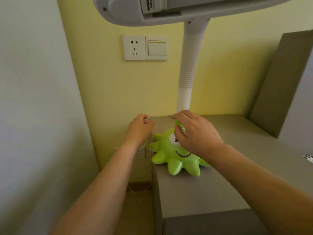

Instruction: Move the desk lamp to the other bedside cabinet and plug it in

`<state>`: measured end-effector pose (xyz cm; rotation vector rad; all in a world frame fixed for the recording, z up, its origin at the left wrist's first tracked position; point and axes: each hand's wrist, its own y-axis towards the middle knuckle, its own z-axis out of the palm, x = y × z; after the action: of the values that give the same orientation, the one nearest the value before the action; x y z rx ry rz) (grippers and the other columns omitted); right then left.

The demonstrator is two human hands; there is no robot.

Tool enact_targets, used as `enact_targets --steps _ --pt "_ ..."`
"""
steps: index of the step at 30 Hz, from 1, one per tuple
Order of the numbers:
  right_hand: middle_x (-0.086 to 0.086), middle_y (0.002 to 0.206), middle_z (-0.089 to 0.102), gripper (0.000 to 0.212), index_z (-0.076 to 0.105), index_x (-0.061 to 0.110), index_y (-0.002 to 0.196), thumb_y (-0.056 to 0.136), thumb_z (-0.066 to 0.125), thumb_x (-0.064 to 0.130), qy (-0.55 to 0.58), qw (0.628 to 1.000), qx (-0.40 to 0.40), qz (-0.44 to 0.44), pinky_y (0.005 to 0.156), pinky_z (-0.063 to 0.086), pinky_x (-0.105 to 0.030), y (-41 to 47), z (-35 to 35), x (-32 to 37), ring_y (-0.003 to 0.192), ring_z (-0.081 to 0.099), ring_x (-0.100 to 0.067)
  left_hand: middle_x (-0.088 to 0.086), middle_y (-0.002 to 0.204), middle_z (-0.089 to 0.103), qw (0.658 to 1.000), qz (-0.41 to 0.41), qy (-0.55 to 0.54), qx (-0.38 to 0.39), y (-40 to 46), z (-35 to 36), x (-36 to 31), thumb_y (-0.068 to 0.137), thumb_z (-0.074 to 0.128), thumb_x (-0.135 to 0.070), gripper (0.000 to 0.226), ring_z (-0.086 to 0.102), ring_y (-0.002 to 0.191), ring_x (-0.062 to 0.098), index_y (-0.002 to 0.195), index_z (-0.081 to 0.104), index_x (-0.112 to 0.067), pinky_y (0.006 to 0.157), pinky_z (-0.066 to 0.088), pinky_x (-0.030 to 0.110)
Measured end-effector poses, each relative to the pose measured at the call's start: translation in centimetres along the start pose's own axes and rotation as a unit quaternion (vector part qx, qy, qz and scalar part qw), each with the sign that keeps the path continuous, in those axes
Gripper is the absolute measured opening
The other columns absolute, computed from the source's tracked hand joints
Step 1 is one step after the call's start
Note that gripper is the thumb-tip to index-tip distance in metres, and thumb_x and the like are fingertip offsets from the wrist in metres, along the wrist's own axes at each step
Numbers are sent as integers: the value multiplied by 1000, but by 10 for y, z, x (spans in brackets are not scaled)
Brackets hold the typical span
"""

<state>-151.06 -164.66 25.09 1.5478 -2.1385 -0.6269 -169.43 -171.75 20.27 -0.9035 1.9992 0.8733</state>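
Note:
The desk lamp stands on the grey bedside cabinet [194, 192]. It has a green, spiky, cartoon-faced base [171, 155], a white ribbed neck [188, 73] and a grey-white head [169, 9] at the top of the view. My right hand [194, 133] rests on top of the base, its fingers curled around a green nub beside the neck's foot. My left hand [138, 128] is at the cabinet's back-left corner, fingers curled on the thin lamp cord [150, 172]. The cord hangs down the cabinet's side and loops on the floor. The plug is hidden.
A white wall socket [135, 47] and a light switch [157, 48] sit on the yellow wall above the cabinet. A lower socket [140, 153] shows beside my left forearm. A grey headboard [279, 85] rises at the right, and a pale wall [33, 116] closes the left side.

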Motion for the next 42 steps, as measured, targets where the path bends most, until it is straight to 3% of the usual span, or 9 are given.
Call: enact_targets --steps 4,10,12,16,19,23,29,37,42 --pt "0 125 59 36 56 17 125 93 44 27 43 997 3 69 83 51 -36 -4 -4 -28 105 60 -25 0 116 63 999 19 -1 -29 -12 8 -22 88 57 -37 44 60 99 16 127 58 -17 83 43 26" --pt "0 128 56 37 53 19 126 92 42 29 101 987 -29 120 87 47 -34 -11 -1 -59 112 57 -22 -19 86 61 987 137 -6 -84 -50 25 -46 88 57 -39 28 58 71 -11 113 64 -26 60 40 8" --pt "-2 132 53 39 50 17 128 92 42 29 117 984 -3 136 91 45 -35 -15 0 -66 117 54 -23 -15 85 66 985 158 -5 -69 -63 29 -53 90 58 -34 18 59 71 -8 104 67 -28 59 45 12" --pt "-6 136 48 44 46 15 134 92 41 29 163 973 35 162 94 49 -43 -18 -6 -74 121 52 -26 0 97 69 978 197 59 -32 -79 35 -68 95 52 -26 22 62 85 13 99 71 -15 79 50 30" --pt "-7 137 48 45 46 14 135 92 41 28 190 966 33 170 93 51 -43 -19 -6 -77 120 52 -26 4 94 66 969 217 120 -23 -82 37 -74 95 51 -27 27 60 86 20 89 71 -10 79 49 36" --pt "-7 138 47 45 44 13 135 93 40 27 198 964 40 175 99 39 -34 -25 1 -78 124 49 -24 8 84 64 958 231 163 -39 -86 38 -72 95 49 -23 31 58 80 24 78 67 -3 75 47 42" --pt "-6 139 46 46 43 14 136 92 40 28 207 961 35 181 96 39 -33 -22 4 -80 122 49 -24 8 86 65 947 252 195 -42 -86 40 -73 95 50 -26 31 59 84 24 82 70 -6 76 47 39" --pt "-5 138 47 44 44 15 135 93 40 29 220 958 32 183 95 38 -31 -21 12 -77 123 48 -22 4 74 56 931 265 241 -62 -82 41 -76 95 46 -28 38 51 74 23 65 55 -8 63 45 42" --pt "-8 138 50 43 48 16 131 92 43 33 199 961 22 192 99 41 -36 -20 14 -77 124 50 -26 9 77 57 926 287 238 -67 -82 41 -75 95 47 -22 26 51 78 29 71 52 -12 71 42 41"
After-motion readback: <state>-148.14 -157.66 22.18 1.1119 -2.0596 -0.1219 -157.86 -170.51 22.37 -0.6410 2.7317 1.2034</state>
